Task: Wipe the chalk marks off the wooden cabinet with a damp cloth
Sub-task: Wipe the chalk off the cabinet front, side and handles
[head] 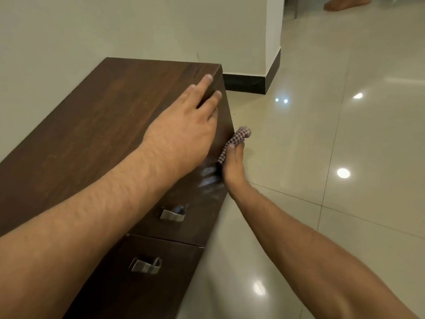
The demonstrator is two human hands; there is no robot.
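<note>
A dark wooden cabinet (96, 125) stands against the wall, seen from above. My left hand (184, 125) lies flat on its top near the far front corner, fingers straight and reaching over the edge. My right hand (233, 164) presses a checked cloth (234, 140) against the cabinet's front face, just below the top edge. Pale smeared chalk marks (208, 178) show on the front face next to the right hand. Most of the cloth is hidden between the hand and the wood.
Two metal drawer handles (172, 214) (146, 265) stick out of the cabinet front below the marks. Glossy tiled floor (322, 157) spreads to the right. A wall corner with dark skirting (253, 84) stands behind. Another person's bare foot (345, 3) shows at the top.
</note>
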